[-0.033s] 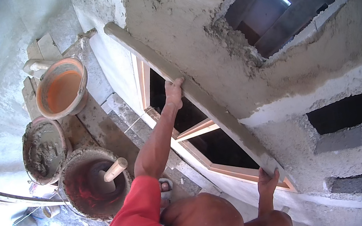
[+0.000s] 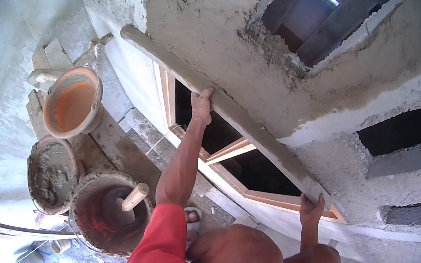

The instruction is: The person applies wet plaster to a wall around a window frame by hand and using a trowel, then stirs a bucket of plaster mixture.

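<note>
Evidently, a long grey board [image 2: 244, 117] lay flat against the wall, running aslant from eleven o'clock down to between four and five o'clock. The left hand [image 2: 202, 106], a little above the middle of the view, was closed on the board's lower-left edge, with fingers bent over onto its face. At about four to five o'clock the right hand [image 2: 311, 209] gripped the board near its lower end, thumb and fingers parted with their tips on it; the far sides of both grips were hidden. Just behind the board, on its seven o'clock side, was a pale wooden frame [image 2: 225, 152] with dark openings. On the opposite side spread the rough plastered wall [image 2: 216, 30], broken by a ragged hole [image 2: 336, 15] at two o'clock and a dark slot [image 2: 408, 129] at three. Further off, an orange-lined tub [image 2: 98, 118] stood toward ten o'clock, a tub of grey mortar [image 2: 53, 177] at nine, and a caked bucket [image 2: 90, 221] at eight, a tool with a wooden handle [image 2: 135, 197] leaning inside it. Planks [image 2: 125, 154] lay beside these. A red sleeve [image 2: 155, 252] filled seven o'clock, and a bare knee [image 2: 240, 260] six.
</note>
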